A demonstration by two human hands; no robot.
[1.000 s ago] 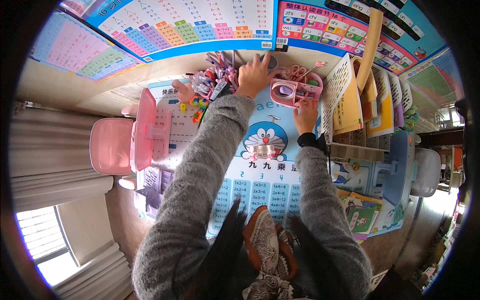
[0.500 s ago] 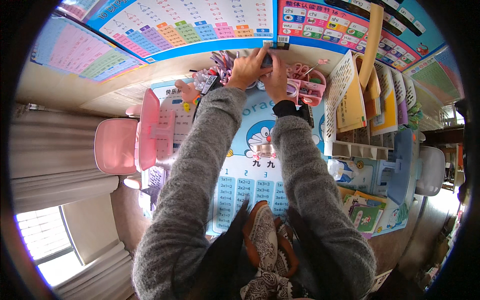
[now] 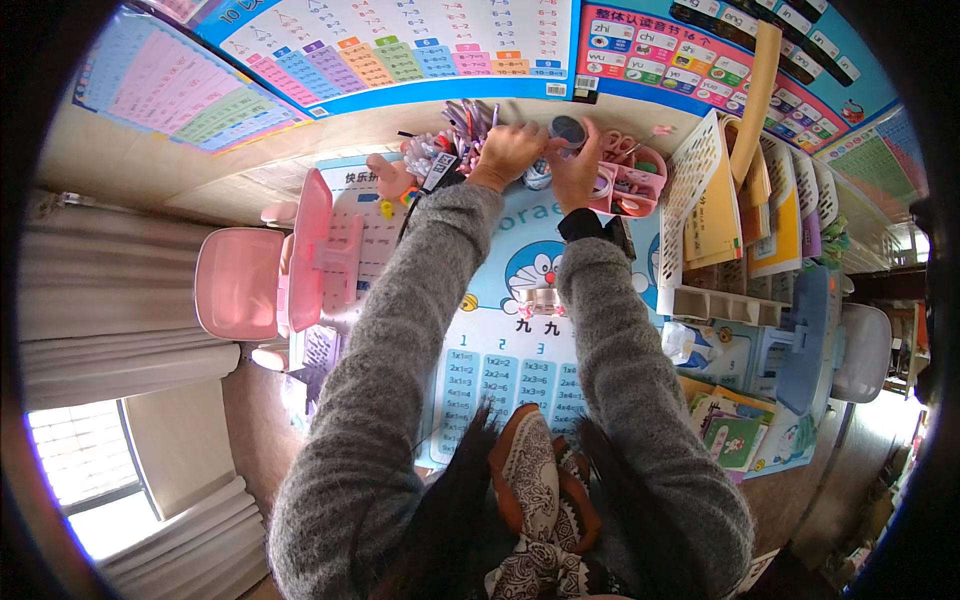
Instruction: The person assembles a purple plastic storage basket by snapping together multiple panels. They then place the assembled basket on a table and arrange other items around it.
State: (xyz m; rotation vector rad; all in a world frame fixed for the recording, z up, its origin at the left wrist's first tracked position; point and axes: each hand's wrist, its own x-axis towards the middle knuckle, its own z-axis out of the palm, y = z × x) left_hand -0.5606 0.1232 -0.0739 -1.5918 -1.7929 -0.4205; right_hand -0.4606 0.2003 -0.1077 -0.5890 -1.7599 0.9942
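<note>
Both my arms in fuzzy grey sleeves reach to the far edge of the desk. My right hand has its fingers around a small round container whose dark circular end shows. Just left of it my left hand is closed, knuckles up; what its fingers hold, if anything, is hidden. Below and between the hands a bluish-white rounded thing shows in part; its kind I cannot tell. Pens and markers stand in a bunch left of my left hand. A pink organizer with scissors sits beside my right hand.
A blue cartoon desk mat covers the desk, with a clear tape roll on it. White file racks with folders stand right. Booklets lie near the right edge. A pink chair stands left, a grey one right.
My hands have drawn slightly apart. The container in my right hand has tipped so its dark round end shows. The whole view has shifted a little.
</note>
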